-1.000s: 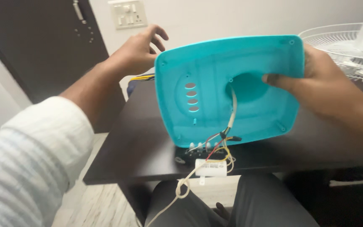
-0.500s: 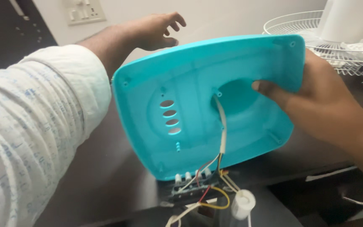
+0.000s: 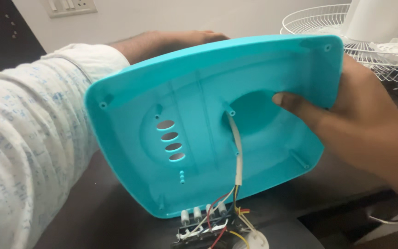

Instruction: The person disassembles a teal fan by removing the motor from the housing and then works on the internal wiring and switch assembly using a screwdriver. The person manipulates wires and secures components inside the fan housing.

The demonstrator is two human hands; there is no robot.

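Nearest, a small switch block (image 3: 208, 226) with white push-buttons and red, yellow and black wires hangs at the lower edge of a turquoise plastic shell (image 3: 199, 138), whose hollow inside holds only a white cable (image 3: 237, 152). The right hand (image 3: 360, 124) grips the shell's right edge, tilted above the dark table (image 3: 102, 216). The left hand (image 3: 180, 40) reaches behind it, grip hidden; a white fan grille (image 3: 374, 41) lies beyond.
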